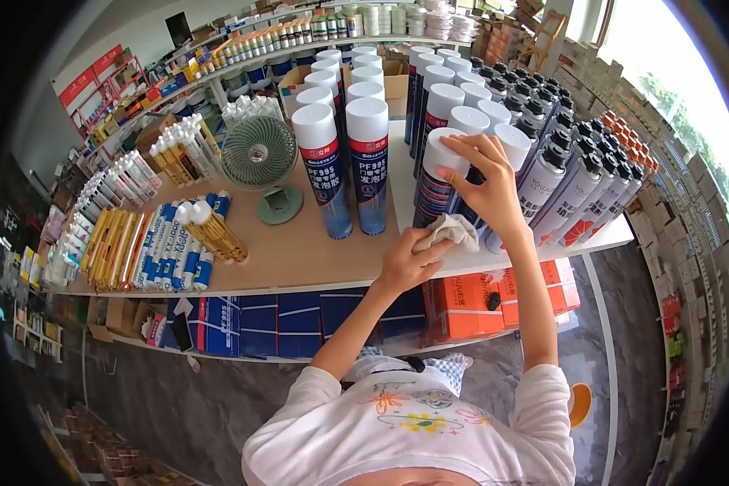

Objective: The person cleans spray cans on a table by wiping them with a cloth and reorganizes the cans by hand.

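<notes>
My right hand [482, 185] grips the top of a blue spray-foam can with a white cap [439, 174] standing at the front of a row of like cans on the wooden shelf [300, 247]. My left hand [409, 257] holds a crumpled beige cloth [452, 230] pressed against the lower part of that can. Two rows of tall blue PF995 cans [369, 166] stand just to the left, apart from my hands.
Black-capped silver cans [571, 174] crowd the shelf's right end. A small green desk fan [261, 158] stands at mid-shelf, with sealant cartridges [166, 243] lying to its left. Orange boxes [466, 304] and blue boxes [255, 324] fill the shelf below. The floor lies beneath.
</notes>
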A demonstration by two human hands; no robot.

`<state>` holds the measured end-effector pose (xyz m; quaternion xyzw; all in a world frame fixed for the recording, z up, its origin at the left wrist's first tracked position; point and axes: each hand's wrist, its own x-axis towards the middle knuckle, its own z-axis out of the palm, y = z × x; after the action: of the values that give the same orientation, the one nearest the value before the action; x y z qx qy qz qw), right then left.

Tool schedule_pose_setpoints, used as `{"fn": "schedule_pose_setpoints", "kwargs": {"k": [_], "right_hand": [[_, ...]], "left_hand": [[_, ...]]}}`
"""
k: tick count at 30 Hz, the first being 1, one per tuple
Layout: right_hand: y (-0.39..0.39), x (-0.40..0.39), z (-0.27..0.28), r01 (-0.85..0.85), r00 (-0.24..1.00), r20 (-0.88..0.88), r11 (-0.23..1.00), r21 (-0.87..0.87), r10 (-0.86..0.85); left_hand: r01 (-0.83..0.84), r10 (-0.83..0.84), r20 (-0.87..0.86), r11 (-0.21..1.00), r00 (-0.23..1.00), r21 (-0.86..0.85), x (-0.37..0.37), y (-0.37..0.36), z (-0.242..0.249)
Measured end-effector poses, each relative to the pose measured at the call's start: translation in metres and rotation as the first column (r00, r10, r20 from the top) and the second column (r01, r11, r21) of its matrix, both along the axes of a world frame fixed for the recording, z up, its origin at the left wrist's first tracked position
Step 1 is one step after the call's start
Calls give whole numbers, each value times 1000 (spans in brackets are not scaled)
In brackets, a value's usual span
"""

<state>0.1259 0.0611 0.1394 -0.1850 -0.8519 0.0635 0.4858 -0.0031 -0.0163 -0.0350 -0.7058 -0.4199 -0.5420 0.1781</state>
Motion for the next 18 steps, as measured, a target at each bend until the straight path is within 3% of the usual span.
{"fn": "schedule_pose_setpoints", "kwargs": {"k": [3, 6, 10, 12, 14, 18], "right_hand": [[0, -1, -2, -21, 999, -26, 999, -38, 20], [1, -2, -4, -9, 999, -51, 999, -49, 7], [2, -3, -7, -23, 997, -74, 999, -37, 20], [1, -3, -8, -20, 997, -74, 999, -37, 17], [1, -3, -7, -12, 998, -68, 999, -36, 9], [1, -4, -8, -19, 996, -84, 999, -35, 16]], "left_hand": [[15, -25, 125, 997, 992, 76, -1, 4, 38], [19, -29, 90, 994, 996, 106, -5, 6, 49], [47, -48, 25, 997, 999, 53, -11, 2, 3], [41, -44, -74, 998, 996, -53, -9, -3, -22], [65, -70, -54, 993, 996, -95, -7, -3, -35], [59, -57, 47, 998, 997, -22, -4, 3, 4]]}}
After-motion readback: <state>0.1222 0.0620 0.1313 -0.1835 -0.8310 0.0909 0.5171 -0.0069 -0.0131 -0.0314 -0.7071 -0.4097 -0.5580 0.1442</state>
